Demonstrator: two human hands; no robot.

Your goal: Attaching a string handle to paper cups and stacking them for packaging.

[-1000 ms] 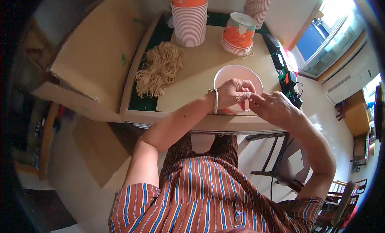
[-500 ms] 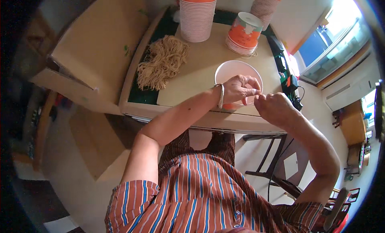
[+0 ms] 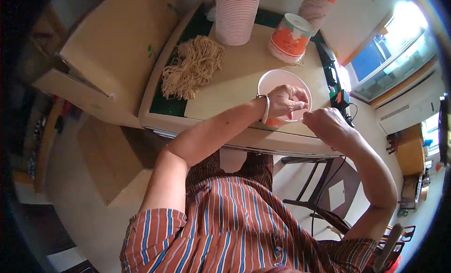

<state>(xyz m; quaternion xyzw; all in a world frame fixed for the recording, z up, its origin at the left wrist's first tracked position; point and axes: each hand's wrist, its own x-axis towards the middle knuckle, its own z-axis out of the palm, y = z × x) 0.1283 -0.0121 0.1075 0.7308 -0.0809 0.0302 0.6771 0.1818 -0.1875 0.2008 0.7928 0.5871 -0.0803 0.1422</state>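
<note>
A white paper tub (image 3: 273, 79) with orange on its outside stands open at the table's front edge. My left hand (image 3: 287, 103) reaches over its mouth, thumb and fingertips pinched together by the right side of the rim. Close against the same part of the rim, my right hand (image 3: 328, 126) is closed, its thumb and forefinger pressed together from outside. Whatever lies between the fingertips is too small to make out. To the left rests a loose heap of tan cords (image 3: 195, 66).
At the back stands a tall stack of paper tubs (image 3: 236, 20). Right of it are a shorter orange stack (image 3: 290, 38) and another tall stack (image 3: 318, 9). A large cardboard box (image 3: 115, 47) is on the left. Black adapters (image 3: 342, 98) line the table's right edge.
The view has shifted slightly, so tub and hands appear a little farther right. Both hands stay pinched at the rim; my right wrist has turned slightly.
</note>
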